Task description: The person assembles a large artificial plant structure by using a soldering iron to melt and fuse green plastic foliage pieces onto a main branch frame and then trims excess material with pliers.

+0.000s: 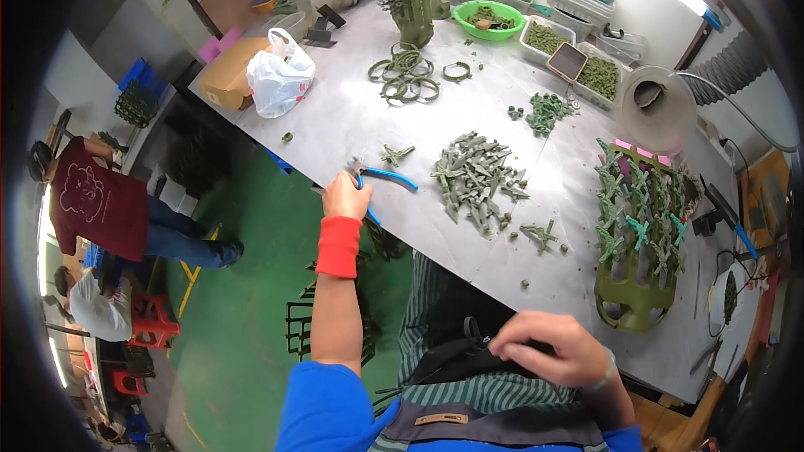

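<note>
My left hand [346, 197], with a red wristband [338, 248] below it, is closed on blue-handled pliers [389, 176] at the table's near left edge. Just beyond lies a small green star-shaped plastic piece [397, 154]. My right hand [553, 347] hovers above my lap by a black bag [444, 364], fingers loosely bent and apart, with nothing visible in it. Right of the pliers is a heap of dark green pointed plastic pieces [477, 176], with another branched piece [541, 236] near it. A green slotted frame [635, 293] carrying star-shaped pieces lies on the right.
Green rings [406, 75] lie towards the back, before a tall green stand [412, 25]. A white plastic bag [280, 75], a lime bowl [488, 32] and tubs of green parts [601, 75] are on the table. Another person [100, 197] stands across the green floor.
</note>
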The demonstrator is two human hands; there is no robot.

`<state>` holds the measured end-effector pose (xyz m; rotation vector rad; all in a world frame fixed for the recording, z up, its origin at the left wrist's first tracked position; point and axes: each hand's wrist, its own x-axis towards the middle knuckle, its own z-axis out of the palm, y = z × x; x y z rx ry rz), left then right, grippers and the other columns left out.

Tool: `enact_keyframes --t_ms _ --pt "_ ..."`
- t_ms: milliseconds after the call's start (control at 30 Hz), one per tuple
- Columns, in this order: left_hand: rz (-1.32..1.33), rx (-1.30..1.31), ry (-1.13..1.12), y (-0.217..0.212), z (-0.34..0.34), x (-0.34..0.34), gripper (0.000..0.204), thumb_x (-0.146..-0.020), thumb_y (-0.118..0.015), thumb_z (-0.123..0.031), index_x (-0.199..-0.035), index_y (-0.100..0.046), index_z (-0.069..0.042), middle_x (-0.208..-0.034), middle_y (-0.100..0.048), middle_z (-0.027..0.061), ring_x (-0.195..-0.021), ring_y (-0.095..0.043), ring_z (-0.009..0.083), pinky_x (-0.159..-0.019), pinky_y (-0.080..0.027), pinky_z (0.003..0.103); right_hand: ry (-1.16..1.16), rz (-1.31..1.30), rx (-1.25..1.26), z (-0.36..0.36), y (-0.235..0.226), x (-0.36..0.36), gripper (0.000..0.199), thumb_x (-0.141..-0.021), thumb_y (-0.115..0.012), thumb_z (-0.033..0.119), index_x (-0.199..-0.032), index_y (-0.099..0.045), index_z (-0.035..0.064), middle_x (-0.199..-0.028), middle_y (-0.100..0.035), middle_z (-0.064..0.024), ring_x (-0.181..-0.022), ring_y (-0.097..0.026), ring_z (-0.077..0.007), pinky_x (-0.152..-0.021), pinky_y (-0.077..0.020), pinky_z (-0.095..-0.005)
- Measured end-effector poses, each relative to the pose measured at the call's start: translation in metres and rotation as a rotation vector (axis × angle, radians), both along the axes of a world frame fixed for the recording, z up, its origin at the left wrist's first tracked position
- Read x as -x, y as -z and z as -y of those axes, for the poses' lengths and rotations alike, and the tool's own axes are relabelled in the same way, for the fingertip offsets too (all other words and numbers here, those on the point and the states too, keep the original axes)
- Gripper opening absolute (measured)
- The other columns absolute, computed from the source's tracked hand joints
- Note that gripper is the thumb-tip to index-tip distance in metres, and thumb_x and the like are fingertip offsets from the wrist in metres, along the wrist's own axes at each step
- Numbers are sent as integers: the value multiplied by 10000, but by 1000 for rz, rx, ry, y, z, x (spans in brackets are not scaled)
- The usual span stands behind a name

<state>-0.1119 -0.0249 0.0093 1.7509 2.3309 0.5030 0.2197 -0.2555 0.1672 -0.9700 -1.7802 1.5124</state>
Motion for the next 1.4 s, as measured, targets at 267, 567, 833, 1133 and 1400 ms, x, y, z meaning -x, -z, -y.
enact_keyframes --t_ms 267,567,833,1133,1400 --pt "979 -161 189 -21 34 21 254 -918 -706 -155 -1074 -569 -8 -818 -719 53 -583 -550 55 -493 -408 198 379 208 -433 -68 60 61 297 -890 -697 149 -1132 -634 -12 -1096 -643 -175 -996 -643 -306 -853 -516 -385" --pt "1165 -103 588 -114 146 -111 285 -896 -630 74 -1126 -484 -9 -845 -622 46 -635 -567 70 -558 -426 182 571 323 -543 -36 52 57 1135 -723 -832 460 -1499 -212 -90 -1409 -365 -292 -1295 -392 -454 -1121 -326 -487" --pt "972 -48 1204 -117 170 -220 272 -836 -734 38 -1026 -542 0 -838 -602 61 -704 -559 117 -666 -460 250 842 597 -474 57 20 -36 982 -722 -799 244 -1481 -272 -90 -1291 -400 -237 -1155 -432 -409 -1024 -380 -478" --pt "698 -225 1381 -107 97 -302 76 -892 -657 -12 -968 -648 -5 -903 -663 69 -807 -583 189 -752 -471 310 1081 1093 -216 93 37 -123 715 -710 -724 250 -1311 -480 -51 -1152 -506 -183 -1041 -476 -360 -940 -434 -442" --pt "589 -373 1529 -83 62 -352 162 -827 -680 -11 -974 -633 -61 -940 -620 90 -924 -549 331 -821 -452 405 1095 1130 -70 66 52 -124 753 -715 -729 286 -1350 -475 -29 -1200 -464 -182 -1109 -461 -357 -990 -418 -444"
